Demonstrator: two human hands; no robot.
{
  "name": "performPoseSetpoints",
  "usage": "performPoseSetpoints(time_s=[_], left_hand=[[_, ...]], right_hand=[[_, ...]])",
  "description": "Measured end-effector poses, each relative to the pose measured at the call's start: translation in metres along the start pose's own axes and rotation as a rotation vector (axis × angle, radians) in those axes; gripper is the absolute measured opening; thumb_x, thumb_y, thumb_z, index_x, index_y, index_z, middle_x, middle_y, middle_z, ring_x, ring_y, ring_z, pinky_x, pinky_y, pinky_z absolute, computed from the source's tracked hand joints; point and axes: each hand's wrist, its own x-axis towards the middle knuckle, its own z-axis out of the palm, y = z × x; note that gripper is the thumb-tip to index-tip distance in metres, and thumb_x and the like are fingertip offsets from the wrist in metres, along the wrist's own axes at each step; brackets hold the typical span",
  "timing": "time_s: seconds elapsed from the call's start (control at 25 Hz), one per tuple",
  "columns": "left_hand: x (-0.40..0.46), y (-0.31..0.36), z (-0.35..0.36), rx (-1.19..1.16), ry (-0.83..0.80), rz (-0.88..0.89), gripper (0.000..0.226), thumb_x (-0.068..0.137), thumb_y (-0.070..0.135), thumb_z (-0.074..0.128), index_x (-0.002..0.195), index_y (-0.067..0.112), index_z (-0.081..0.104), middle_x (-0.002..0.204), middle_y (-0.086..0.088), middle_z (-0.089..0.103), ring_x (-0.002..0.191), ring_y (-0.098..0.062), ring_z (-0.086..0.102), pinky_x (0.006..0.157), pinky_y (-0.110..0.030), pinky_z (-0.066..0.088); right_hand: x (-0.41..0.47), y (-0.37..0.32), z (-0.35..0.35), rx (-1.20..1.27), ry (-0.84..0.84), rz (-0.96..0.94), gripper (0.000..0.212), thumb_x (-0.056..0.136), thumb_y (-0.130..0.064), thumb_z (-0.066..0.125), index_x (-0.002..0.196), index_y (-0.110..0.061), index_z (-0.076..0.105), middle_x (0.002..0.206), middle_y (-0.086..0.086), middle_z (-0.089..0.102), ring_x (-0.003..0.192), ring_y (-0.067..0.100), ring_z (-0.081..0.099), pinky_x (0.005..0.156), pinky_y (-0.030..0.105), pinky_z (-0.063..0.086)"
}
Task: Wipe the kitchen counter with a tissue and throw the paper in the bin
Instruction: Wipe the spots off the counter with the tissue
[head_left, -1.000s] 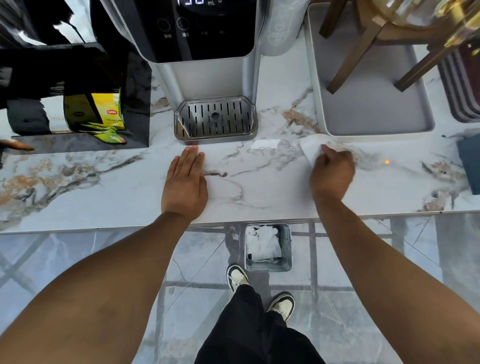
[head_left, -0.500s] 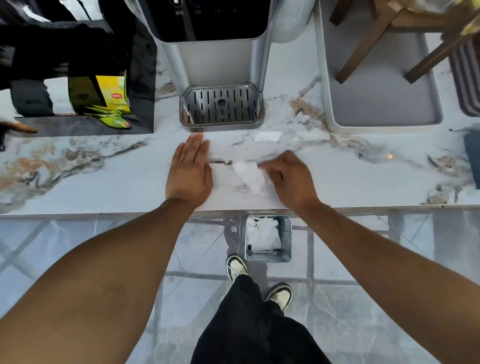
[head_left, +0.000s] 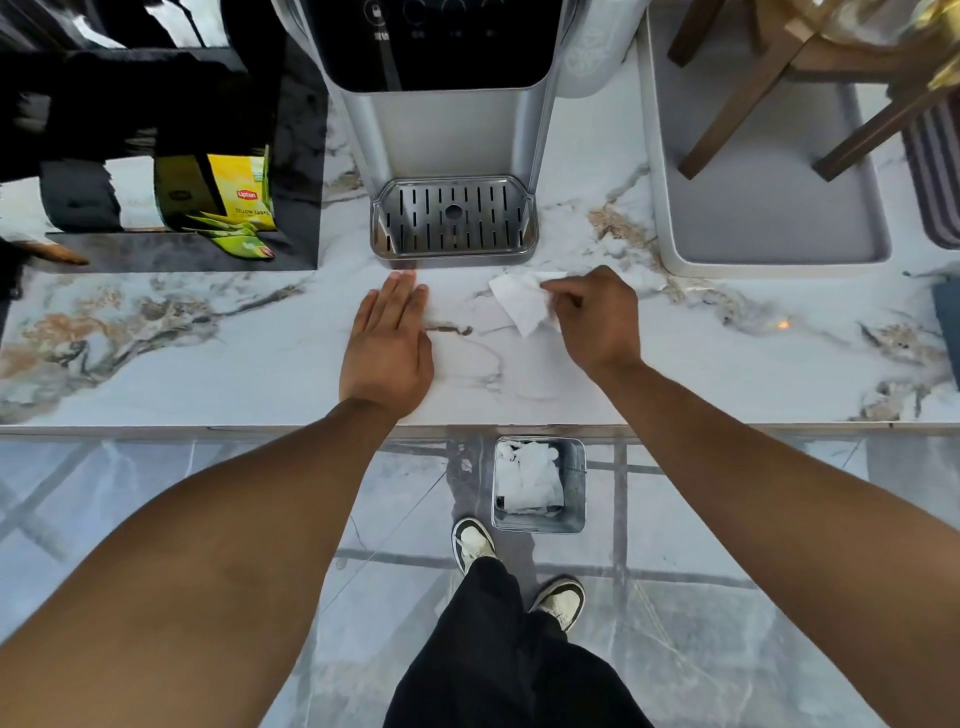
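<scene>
A white tissue (head_left: 521, 305) lies on the white marble counter (head_left: 727, 358), just in front of the water dispenser's drip tray. My right hand (head_left: 597, 317) is shut on the tissue's right side and presses it to the counter. My left hand (head_left: 389, 345) rests flat on the counter to the left of the tissue, fingers together, holding nothing. On the floor below the counter's front edge stands a small square metal bin (head_left: 575, 483) with several crumpled white papers in it.
A silver water dispenser (head_left: 452, 130) with a slotted drip tray (head_left: 453, 218) stands at the back centre. A grey tray (head_left: 769, 208) holding wooden legs is at the back right. A black stand with yellow tea packets (head_left: 241, 202) is at the left. My shoes are beside the bin.
My right hand has swept the tissue from the right side of the counter leftward to the centre, then a little back toward the drip tray. The left hand has stayed flat in place.
</scene>
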Motion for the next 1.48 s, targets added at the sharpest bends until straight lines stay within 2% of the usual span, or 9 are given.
performPoseSetpoints(time_s=[0.16, 0.28, 0.56, 0.8, 0.92, 1.08, 1.2, 1.32, 1.48], left_hand=[[0.001, -0.002, 0.000, 0.008, -0.010, -0.005, 0.059, 0.095, 0.028, 0.023, 0.149, 0.006, 0.035, 0.161, -0.013, 0.027, 0.151, -0.026, 0.019, 0.124, -0.043, 0.015], [0.001, -0.001, 0.000, 0.010, -0.012, 0.004, 0.059, 0.095, 0.028, 0.023, 0.148, 0.006, 0.035, 0.161, -0.013, 0.027, 0.151, -0.027, 0.020, 0.124, -0.044, 0.016], [0.001, -0.001, -0.001, 0.008, -0.001, 0.006, 0.059, 0.094, 0.027, 0.024, 0.147, 0.004, 0.037, 0.160, -0.014, 0.029, 0.150, -0.028, 0.022, 0.123, -0.045, 0.018], [0.001, 0.001, 0.000, 0.005, -0.008, -0.002, 0.060, 0.094, 0.029, 0.022, 0.147, 0.005, 0.037, 0.160, -0.013, 0.028, 0.151, -0.027, 0.020, 0.124, -0.045, 0.017], [0.000, 0.000, 0.000, 0.011, -0.002, -0.003, 0.060, 0.094, 0.029, 0.022, 0.147, 0.005, 0.038, 0.160, -0.014, 0.029, 0.150, -0.027, 0.021, 0.123, -0.045, 0.017], [0.001, 0.000, 0.001, 0.019, 0.008, 0.001, 0.060, 0.094, 0.029, 0.023, 0.147, 0.005, 0.038, 0.160, -0.014, 0.028, 0.150, -0.027, 0.020, 0.124, -0.044, 0.015], [0.000, 0.000, 0.001, 0.019, 0.016, -0.005, 0.059, 0.094, 0.028, 0.024, 0.146, 0.005, 0.038, 0.160, -0.014, 0.028, 0.150, -0.027, 0.020, 0.124, -0.043, 0.015], [0.000, 0.000, 0.002, 0.017, 0.018, -0.009, 0.058, 0.094, 0.027, 0.026, 0.146, 0.005, 0.038, 0.160, -0.013, 0.028, 0.151, -0.026, 0.020, 0.124, -0.042, 0.014], [0.001, 0.000, 0.003, 0.019, 0.017, -0.008, 0.059, 0.094, 0.028, 0.025, 0.147, 0.006, 0.038, 0.161, -0.012, 0.028, 0.151, -0.026, 0.019, 0.125, -0.043, 0.014]], right_hand=[[0.018, -0.028, 0.033, -0.003, 0.032, 0.082, 0.028, 0.094, -0.007, 0.056, 0.112, -0.018, 0.075, 0.106, 0.016, 0.062, 0.092, 0.028, 0.064, 0.087, 0.018, 0.043], [0.012, -0.043, 0.050, 0.027, -0.001, 0.014, 0.030, 0.093, -0.005, 0.057, 0.113, -0.017, 0.075, 0.107, 0.015, 0.061, 0.094, 0.029, 0.065, 0.093, 0.023, 0.046], [-0.057, -0.009, 0.039, 0.080, -0.139, -0.317, 0.027, 0.088, 0.001, 0.065, 0.105, -0.014, 0.078, 0.086, 0.008, 0.052, 0.071, 0.017, 0.057, 0.073, 0.019, 0.046], [-0.129, 0.038, -0.011, 0.132, -0.351, -0.283, 0.036, 0.086, 0.011, 0.065, 0.101, -0.018, 0.079, 0.088, 0.000, 0.053, 0.072, 0.002, 0.052, 0.068, 0.009, 0.037], [-0.116, 0.040, -0.033, 0.188, -0.168, -0.124, 0.032, 0.089, 0.010, 0.063, 0.100, -0.016, 0.079, 0.086, 0.003, 0.054, 0.069, 0.011, 0.056, 0.063, 0.017, 0.042], [-0.074, 0.040, -0.043, 0.186, 0.066, 0.068, 0.028, 0.091, 0.003, 0.061, 0.101, -0.016, 0.078, 0.087, 0.000, 0.054, 0.064, 0.004, 0.054, 0.067, 0.008, 0.040], [-0.055, 0.033, -0.029, 0.156, 0.057, 0.034, 0.024, 0.090, -0.002, 0.063, 0.104, -0.016, 0.077, 0.090, -0.002, 0.056, 0.065, 0.000, 0.055, 0.073, 0.010, 0.044], [-0.046, 0.025, -0.013, 0.099, -0.006, -0.029, 0.021, 0.089, -0.008, 0.065, 0.105, -0.017, 0.075, 0.092, -0.001, 0.059, 0.066, 0.008, 0.057, 0.078, 0.023, 0.052], [-0.045, 0.023, -0.003, 0.001, -0.091, -0.042, 0.020, 0.090, -0.019, 0.065, 0.109, -0.018, 0.072, 0.098, 0.001, 0.062, 0.078, 0.017, 0.062, 0.081, 0.035, 0.055]])
